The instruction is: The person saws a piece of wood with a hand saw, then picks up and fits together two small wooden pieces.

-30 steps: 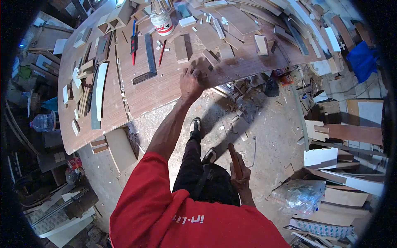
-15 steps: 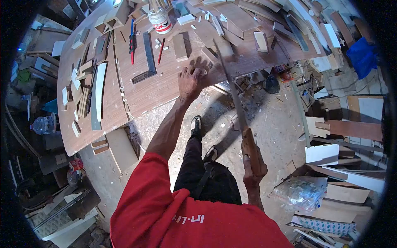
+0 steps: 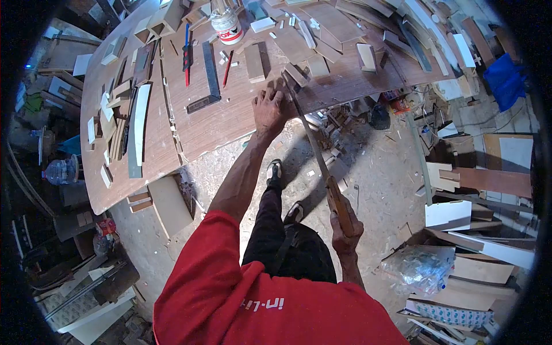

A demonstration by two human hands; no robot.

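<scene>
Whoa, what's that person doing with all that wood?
A person in a red shirt is sawing at a workbench. Their right hand grips the wooden handle of a handsaw, whose blade slants up to the bench's near edge. Their left hand presses down on the bench right beside the blade's tip. Wood offcuts, a metal square and a white jar lie on top.

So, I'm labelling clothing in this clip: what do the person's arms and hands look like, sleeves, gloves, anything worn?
Both arms come bare out of the short sleeves of a red shirt with white lettering. The left hand and the right hand wear no gloves, and no watch or band shows at either wrist.
</scene>
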